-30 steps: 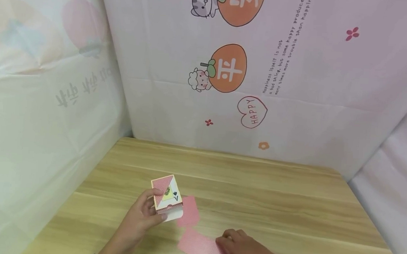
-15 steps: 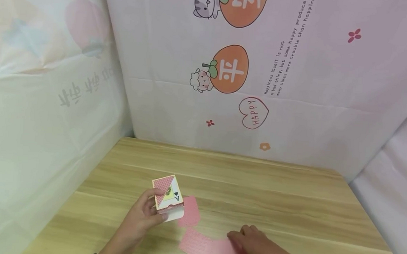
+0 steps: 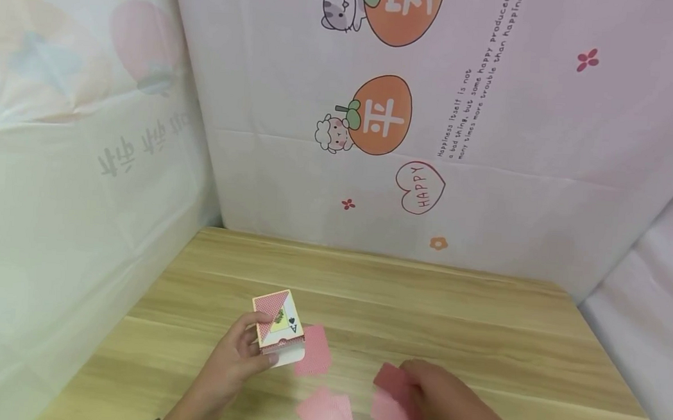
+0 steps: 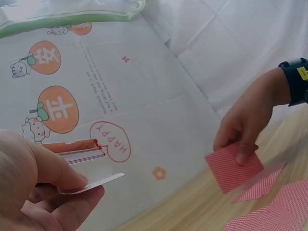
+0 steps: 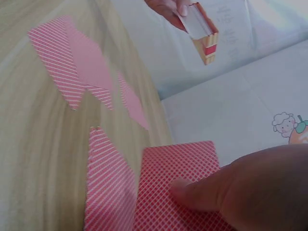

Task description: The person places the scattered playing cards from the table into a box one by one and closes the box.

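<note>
My left hand grips a playing-card box with an ace of spades on its front, fingers behind and thumb at the loose white flap. The left wrist view looks into the box's open end, where the edges of a card stack show. My right hand pinches a red-backed playing card, thumb on its patterned back. The held card is raised at a tilt over another red-backed card, which it partly overlaps in the head view.
A few overlapping red-backed cards lie at the near edge of the wooden table. One more card lies just behind the box. White printed cloth walls the table at the back and sides.
My right hand has drawn away to the right from the near cards and now holds a card up. Another card now lies apart from that group. The left hand and box stay put.
</note>
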Demonstrator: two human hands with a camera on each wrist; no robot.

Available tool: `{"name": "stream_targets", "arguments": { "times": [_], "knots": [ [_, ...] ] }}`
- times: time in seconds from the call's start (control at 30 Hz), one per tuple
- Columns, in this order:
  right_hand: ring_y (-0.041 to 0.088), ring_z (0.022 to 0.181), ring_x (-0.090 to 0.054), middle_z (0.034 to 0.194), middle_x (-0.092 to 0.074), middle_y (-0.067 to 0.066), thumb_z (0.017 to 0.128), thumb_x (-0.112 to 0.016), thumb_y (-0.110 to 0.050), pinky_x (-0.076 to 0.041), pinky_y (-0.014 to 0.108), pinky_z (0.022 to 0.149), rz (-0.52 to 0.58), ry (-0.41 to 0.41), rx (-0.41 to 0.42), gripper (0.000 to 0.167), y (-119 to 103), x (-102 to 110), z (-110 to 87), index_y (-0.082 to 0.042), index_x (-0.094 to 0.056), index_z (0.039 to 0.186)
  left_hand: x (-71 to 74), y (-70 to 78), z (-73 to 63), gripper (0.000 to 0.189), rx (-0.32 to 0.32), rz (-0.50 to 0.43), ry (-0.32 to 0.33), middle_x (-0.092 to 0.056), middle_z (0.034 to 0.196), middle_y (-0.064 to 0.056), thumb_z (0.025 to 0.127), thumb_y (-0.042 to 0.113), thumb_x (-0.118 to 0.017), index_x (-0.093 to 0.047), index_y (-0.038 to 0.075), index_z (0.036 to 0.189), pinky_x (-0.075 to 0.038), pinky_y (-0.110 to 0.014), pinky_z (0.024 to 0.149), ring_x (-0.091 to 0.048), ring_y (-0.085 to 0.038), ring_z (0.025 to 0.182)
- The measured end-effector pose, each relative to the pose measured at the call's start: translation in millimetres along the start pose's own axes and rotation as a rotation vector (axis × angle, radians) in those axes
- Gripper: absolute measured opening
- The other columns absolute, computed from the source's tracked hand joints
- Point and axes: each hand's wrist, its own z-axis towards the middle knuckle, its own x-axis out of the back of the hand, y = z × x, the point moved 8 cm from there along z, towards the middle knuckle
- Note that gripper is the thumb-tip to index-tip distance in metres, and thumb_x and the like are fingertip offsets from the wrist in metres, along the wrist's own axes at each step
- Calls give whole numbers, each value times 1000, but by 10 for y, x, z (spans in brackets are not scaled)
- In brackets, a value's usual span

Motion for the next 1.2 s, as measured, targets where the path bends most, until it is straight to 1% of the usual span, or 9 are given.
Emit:
{"name": "stream_targets", "arguments": {
  "times": [0.07, 0.1, 0.13, 0.27, 0.5, 0.63, 0.93, 1.07, 1.2],
  "knots": [
    [1, 68, -45, 72, -49, -13, 104, -53, -17, -42, 22, 59, 46, 28, -26, 16, -31, 51, 38, -23, -58, 90, 0, -3, 2, 64, 1, 0, 2, -56, 133, -18, 81, -9, -73, -41, 2, 135, -58, -34, 91, -64, -24, 113],
    [0, 67, -46, 73, -49, -14, 105, -54, -17, -42, 21, 58, -58, 82, 16, 15, -95, 99, 56, -24, -56, 91, 2, -7, 4, 64, 4, -1, 4, -56, 133, -18, 81, -9, -73, -41, 3, 135, -58, -34, 91, -64, -24, 113],
    [0, 65, -46, 71, -49, -13, 106, -53, -22, -43, 22, 56, -35, 95, 21, 14, -132, 109, 77, -22, -54, 91, 3, -10, 6, 64, 5, -2, 6, -56, 133, -18, 81, -10, -73, -41, 3, 135, -58, -34, 91, -64, -24, 113],
    [2, 55, -45, 65, -51, -6, 107, -49, -38, -41, 21, 46, 200, 91, -1, 26, -305, 82, 140, -15, -51, 96, 1, -19, 13, 64, 10, 2, 5, -55, 134, -19, 82, -10, -72, -40, 3, 136, -58, -35, 91, -63, -26, 115],
    [6, 54, -49, 78, -66, 6, 109, -45, -31, -40, 15, 47, 668, -115, 43, 33, -713, -235, 246, -9, -51, 133, -13, -30, 11, 65, 23, 9, -6, -53, 136, -21, 83, -8, -72, -39, 4, 138, -57, -34, 92, -61, -29, 116],
    [7, 51, -44, 75, -66, 8, 107, -51, -28, -35, 17, 47, 830, -202, 66, 30, -916, -433, 302, -6, -54, 128, -13, -25, 15, 65, 9, 9, -23, -52, 138, -20, 83, -7, -73, -40, 4, 138, -57, -34, 93, -62, -26, 117],
    [6, 52, -44, 62, -55, 0, 104, -58, -25, -37, 17, 48, 846, -238, 78, 22, -1168, -685, 394, -5, -59, 111, -56, -15, 21, 62, -6, 22, -97, -50, 136, -22, 87, -5, -69, -37, 6, 139, -57, -36, 95, -63, -26, 115],
    [6, 51, -44, 64, -58, 0, 103, -58, -27, -37, 18, 48, 848, -237, 74, 22, -1172, -710, 433, -6, -60, 112, -89, 13, 17, 61, -49, 23, -123, -50, 139, -24, 87, -5, -69, -37, 6, 139, -57, -36, 94, -64, -22, 116],
    [6, 54, -47, 77, -70, 7, 102, -62, -23, -41, 18, 49, 869, -233, 91, 29, -1179, -700, 460, -8, -58, 126, -102, 22, 12, 60, -75, 25, -121, -52, 137, -23, 86, -7, -68, -38, 4, 137, -58, -37, 92, -65, -22, 113]
  ]
}}
